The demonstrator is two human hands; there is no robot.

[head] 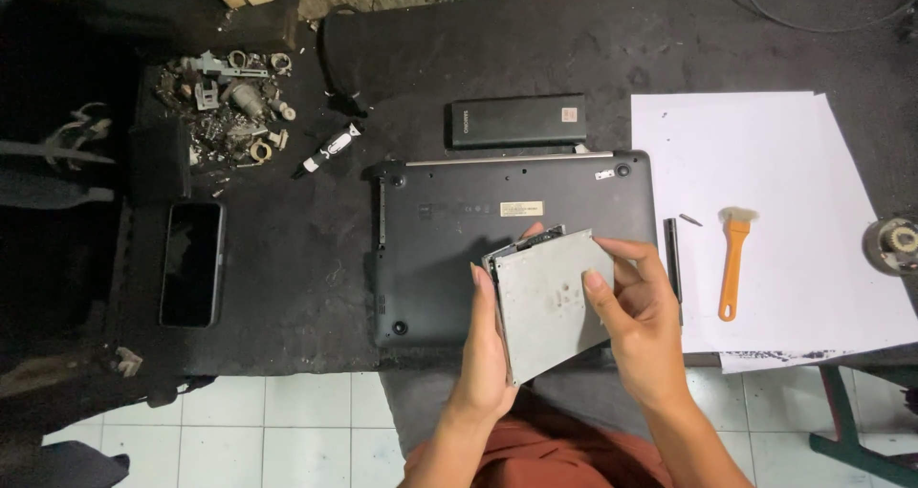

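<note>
Both hands hold a flat, square, grey metal drive unit (547, 297) above the front edge of a black plastic laptop (449, 249), which lies upside down on the dark work table (287, 259). The left hand (486, 345) grips the unit's left edge, with the thumb on the edge and the fingers behind it, so I cannot see how far these are bent. The right hand (643, 321) closes on the right side, its thumb pressed on the grey face and its fingers curled over the upper right corner. The unit is tilted and seems not to touch the laptop.

Behind the laptop lies a long black battery block (517, 121). To the right, on a white paper sheet (765, 163), lies an orange-handled small brush (734, 259). To the left lie a black phone (191, 263) and a heap of small metal parts (229, 106).
</note>
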